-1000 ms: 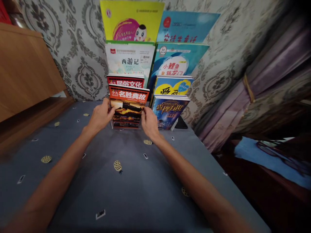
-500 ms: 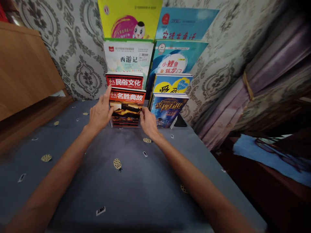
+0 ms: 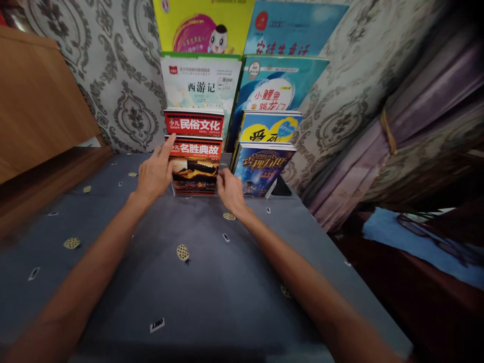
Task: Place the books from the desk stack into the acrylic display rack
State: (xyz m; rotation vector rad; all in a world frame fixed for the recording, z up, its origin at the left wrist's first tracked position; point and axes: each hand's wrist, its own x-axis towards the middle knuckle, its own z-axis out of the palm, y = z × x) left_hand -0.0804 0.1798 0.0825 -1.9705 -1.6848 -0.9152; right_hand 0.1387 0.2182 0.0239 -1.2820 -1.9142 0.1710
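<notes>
A small book (image 3: pixel 194 166) with an orange title band and a dark golden cover stands upright at the front of the left row. My left hand (image 3: pixel 153 174) is at its left edge, index finger stretched up to the top corner and thumb by the side. At the lower right edge, my right hand (image 3: pixel 230 189) has its fingers curled against the book. Right behind stands a red-banded book (image 3: pixel 194 124). The blue book (image 3: pixel 260 169) heading the right row is just beyond my right hand.
Taller books rise behind in steps: a white one (image 3: pixel 200 80), a teal one (image 3: pixel 291 80), a yellow-green one (image 3: pixel 204 15) and a blue one (image 3: pixel 295 25). A black flat object (image 3: pixel 282 186) lies beside the right row. The grey-blue cloth (image 3: pixel 181 302) covers the table; a wooden cabinet (image 3: pixel 34 101) stands left.
The orange-banded book has shifted slightly left and sits straighter below the red-banded one. Both hands have stayed at its sides. The view has moved slightly.
</notes>
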